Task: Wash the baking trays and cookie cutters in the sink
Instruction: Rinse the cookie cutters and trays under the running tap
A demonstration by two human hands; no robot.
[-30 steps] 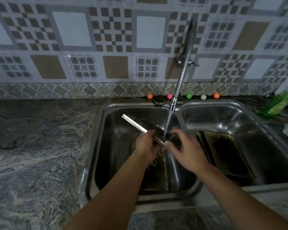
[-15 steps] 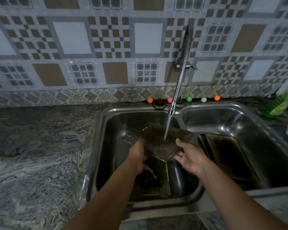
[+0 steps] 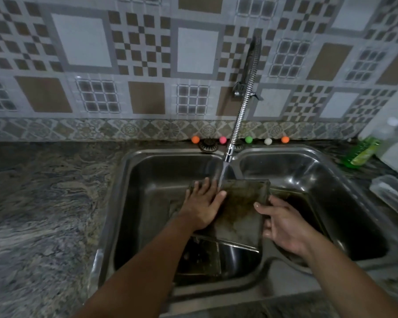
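Observation:
A dark, stained baking tray is held level over the left basin of the steel double sink, under the running stream from the spring tap. My right hand grips the tray's right edge. My left hand lies flat on the tray's left part, fingers spread. A second tray sits below in the left basin. Another tray leans in the right basin. I see no cookie cutters.
Granite counter spreads to the left. A green dish-soap bottle and a clear container stand right of the sink. Several small coloured balls line the back ledge under the tiled wall.
The tray went from edge-up to flat under the water. My left hand left the tray's edge and now presses flat on its surface; my right hand shifted to the right edge.

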